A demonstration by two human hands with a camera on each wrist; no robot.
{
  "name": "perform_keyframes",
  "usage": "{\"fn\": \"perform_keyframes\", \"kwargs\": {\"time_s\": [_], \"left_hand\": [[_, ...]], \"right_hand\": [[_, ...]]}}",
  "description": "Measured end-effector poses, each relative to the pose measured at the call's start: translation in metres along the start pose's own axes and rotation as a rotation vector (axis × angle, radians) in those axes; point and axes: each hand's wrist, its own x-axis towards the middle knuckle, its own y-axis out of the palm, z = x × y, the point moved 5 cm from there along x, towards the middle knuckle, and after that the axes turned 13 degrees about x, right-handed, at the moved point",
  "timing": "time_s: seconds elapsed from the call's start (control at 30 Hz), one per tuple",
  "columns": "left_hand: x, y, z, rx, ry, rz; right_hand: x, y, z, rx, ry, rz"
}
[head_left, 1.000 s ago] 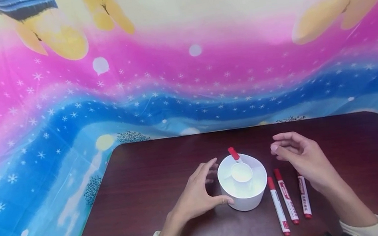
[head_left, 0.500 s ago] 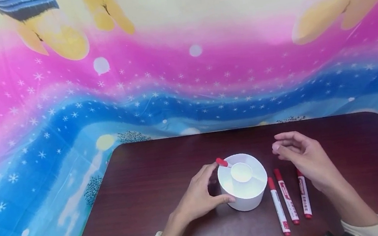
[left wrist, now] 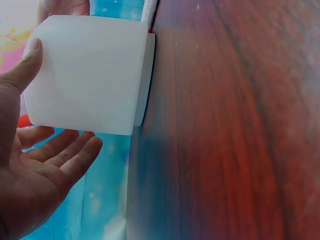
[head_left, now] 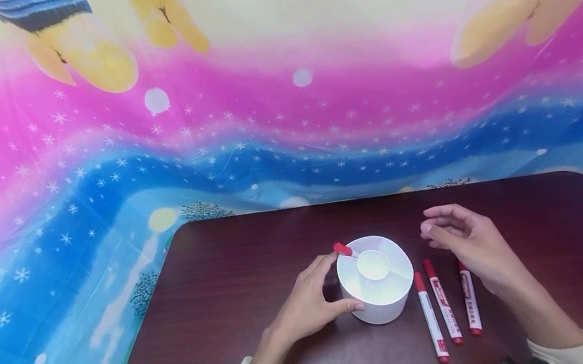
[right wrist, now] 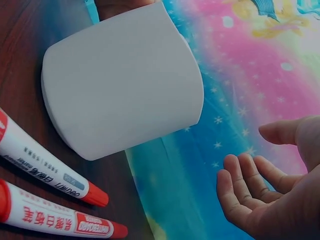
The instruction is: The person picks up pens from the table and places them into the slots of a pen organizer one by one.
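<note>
My left hand (head_left: 311, 303) grips a white round divided pen holder (head_left: 385, 313), thumb at the near rim and fingers along the left side. In the left wrist view the thumb lies on the holder's wall (left wrist: 90, 75) with the fingertips against its other side. Out of the holder's back left leans a red-capped marker (head_left: 342, 249), its cap over the rim near my left fingertips. My right hand (head_left: 471, 247) hovers to the right of the holder, fingers loosely bent, holding nothing. Below it lie three red-and-white whiteboard markers (head_left: 431, 321), side by side.
Everything stands on a dark red-brown wooden table (head_left: 227, 278). Behind its far edge hangs a colourful pink and blue printed cloth (head_left: 260, 118). The loose markers lie just right of the holder, the closest one almost beside its wall.
The holder has turned in my left hand, so its marker has swung from the back round to the back left. My right hand has barely moved; the loose markers stay put.
</note>
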Motion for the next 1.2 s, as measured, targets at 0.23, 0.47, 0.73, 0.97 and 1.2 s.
{"fn": "perform_keyframes", "kwargs": {"time_s": [0.23,0.47,0.73,0.97,1.2], "left_hand": [[0.001,0.002,0.000,-0.009,-0.001,0.004],[0.001,0.001,0.001,-0.007,-0.001,-0.001],[0.000,0.001,0.001,-0.012,-0.007,-0.001],[0.000,0.001,0.000,-0.004,-0.002,0.003],[0.000,0.001,0.000,0.005,0.016,0.000]], "right_hand": [[-0.002,-0.005,-0.013,0.016,0.076,0.015],[-0.008,-0.014,-0.027,-0.014,0.116,0.019],[-0.015,-0.027,-0.041,-0.063,0.138,0.022],[-0.023,-0.040,-0.056,-0.095,0.190,0.026],[-0.030,-0.052,-0.068,-0.148,0.243,0.031]]}}
